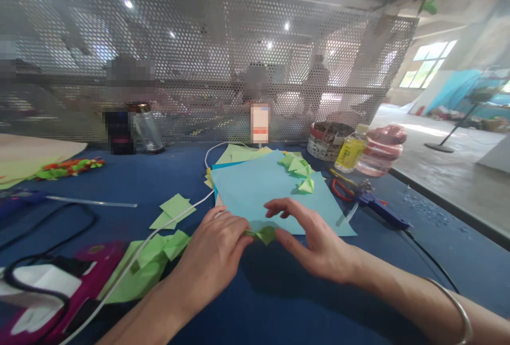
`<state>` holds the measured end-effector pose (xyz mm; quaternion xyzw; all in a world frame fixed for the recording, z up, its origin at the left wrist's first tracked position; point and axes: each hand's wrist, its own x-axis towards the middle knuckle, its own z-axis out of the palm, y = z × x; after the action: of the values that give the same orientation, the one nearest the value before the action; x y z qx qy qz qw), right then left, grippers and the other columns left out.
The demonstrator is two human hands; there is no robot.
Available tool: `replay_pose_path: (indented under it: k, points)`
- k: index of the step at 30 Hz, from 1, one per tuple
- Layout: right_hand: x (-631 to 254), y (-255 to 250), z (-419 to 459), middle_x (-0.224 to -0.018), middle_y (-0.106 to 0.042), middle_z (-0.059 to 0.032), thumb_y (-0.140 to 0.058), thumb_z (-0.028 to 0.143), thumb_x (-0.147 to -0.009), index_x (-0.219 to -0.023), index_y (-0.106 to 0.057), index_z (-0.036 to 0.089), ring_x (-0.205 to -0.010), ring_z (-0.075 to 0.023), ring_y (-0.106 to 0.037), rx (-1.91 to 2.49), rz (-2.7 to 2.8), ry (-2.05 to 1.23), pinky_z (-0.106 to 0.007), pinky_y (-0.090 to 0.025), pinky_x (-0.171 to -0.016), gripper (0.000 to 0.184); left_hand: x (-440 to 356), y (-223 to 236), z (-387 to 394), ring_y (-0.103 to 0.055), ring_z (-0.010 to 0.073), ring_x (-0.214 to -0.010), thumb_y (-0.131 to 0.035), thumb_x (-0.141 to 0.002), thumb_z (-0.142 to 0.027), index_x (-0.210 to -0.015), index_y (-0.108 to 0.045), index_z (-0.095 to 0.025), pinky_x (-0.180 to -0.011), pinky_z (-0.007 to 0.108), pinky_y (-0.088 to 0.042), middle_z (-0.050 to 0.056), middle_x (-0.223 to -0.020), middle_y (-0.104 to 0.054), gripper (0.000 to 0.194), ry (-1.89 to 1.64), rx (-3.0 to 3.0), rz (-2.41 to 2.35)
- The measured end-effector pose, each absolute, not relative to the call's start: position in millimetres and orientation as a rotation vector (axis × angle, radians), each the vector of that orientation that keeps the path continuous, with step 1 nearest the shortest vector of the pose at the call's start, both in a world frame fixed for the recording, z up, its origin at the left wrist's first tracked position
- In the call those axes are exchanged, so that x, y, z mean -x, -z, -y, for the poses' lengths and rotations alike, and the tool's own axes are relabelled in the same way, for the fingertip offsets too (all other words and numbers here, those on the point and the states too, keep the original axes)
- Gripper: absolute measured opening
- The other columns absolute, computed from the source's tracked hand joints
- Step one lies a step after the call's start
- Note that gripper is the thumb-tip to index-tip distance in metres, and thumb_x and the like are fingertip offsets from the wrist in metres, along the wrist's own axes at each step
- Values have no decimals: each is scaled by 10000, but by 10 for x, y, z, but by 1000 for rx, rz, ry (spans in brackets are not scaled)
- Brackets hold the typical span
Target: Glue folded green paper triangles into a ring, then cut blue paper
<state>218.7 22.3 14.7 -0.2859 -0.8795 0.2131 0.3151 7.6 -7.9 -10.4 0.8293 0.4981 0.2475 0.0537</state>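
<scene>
My left hand (227, 236) is closed, its thumb and fingertips pinching one end of a small folded green paper piece (266, 235). At the other end of that piece, the thumb of my right hand (313, 239) is close to or touching the paper; I cannot tell which. The right fingers are spread and curve above a light blue sheet (255, 186). Several folded green pieces (297, 165) lie on the sheet's far right part. Beside my left forearm are more green paper pieces (159, 252), and square green slips (174, 210) lie just beyond.
A white cable (159, 228) crosses the table on the left, near a magenta device (85, 276). Right of the sheet are a blue glue gun (382, 209), red-handled scissors (341, 189), a yellow-labelled bottle (350, 151), a pink jug (380, 151) and a round basket (329, 140). A perforated screen (191, 69) stands behind.
</scene>
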Motion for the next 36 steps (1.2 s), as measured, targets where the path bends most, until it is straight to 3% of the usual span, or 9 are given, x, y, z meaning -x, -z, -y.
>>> replay_pose_path:
  k: [4, 9, 14, 20, 27, 33, 36]
  points:
    - [-2200, -124, -311, -753, -640, 5, -451, 166, -921, -1079, -522, 197, -710, -129, -602, 898, 2163, -606, -264, -470, -697, 176, -71, 106, 69, -608, 187, -769, -501, -904, -154, -792, -608, -201, -944, 455, -370, -5, -742, -645, 161, -749, -2520, -1516]
    - [-2201, -124, -337, -641, -570, 41, -462, 236, -932, -925, -562, 202, -554, -103, -507, 1056, 2183, -556, -229, -392, -573, 106, -77, 72, 85, -617, 202, -789, -503, -904, -147, -798, -604, -197, -919, 457, -383, 2, -755, -653, 154, -752, -2527, -1529]
    - [-2204, -140, -303, -586, -492, 54, -396, 211, -953, -986, -552, 205, -506, -110, -412, 1080, 2267, -465, -237, -336, -537, 159, -79, 47, 82, -620, 207, -785, -494, -903, -134, -798, -606, -194, -887, 442, -403, 5, -752, -655, 165, -730, -2531, -1532]
    - [-2219, -108, -330, -799, -582, -17, -353, 175, -953, -1021, -527, 192, -596, -122, -466, 984, 2326, -399, -257, -376, -610, 187, -67, 63, 66, -625, 202, -759, -451, -910, -123, -806, -616, -198, -859, 442, -423, 15, -761, -674, 209, -815, -2562, -1508]
    - [-2238, -134, -386, -523, -426, 74, -395, 207, -940, -986, -586, 210, -458, -103, -355, 1170, 2265, -453, -237, -280, -491, 196, -59, 60, 76, -635, 208, -813, -445, -909, -109, -958, -612, -209, -833, 431, -435, 25, -848, -702, 200, -865, -2560, -1492]
    - [-2280, -121, -456, -697, -584, 14, -432, 167, -894, -1051, -578, 197, -594, -119, -525, 1094, 2281, -450, -231, -371, -557, 216, -64, 64, 76, -636, 201, -806, -440, -914, -110, -903, -600, -215, -877, 457, -411, 17, -833, -693, 192, -862, -2545, -1491]
    - [-2280, -139, -454, -571, -545, 47, -434, 169, -894, -1040, -590, 192, -512, -112, -489, 1161, 2295, -546, -230, -366, -538, 214, -67, 59, 75, -633, 206, -797, -438, -911, -111, -883, -596, -214, -864, 460, -414, 16, -816, -688, 191, -866, -2548, -1490]
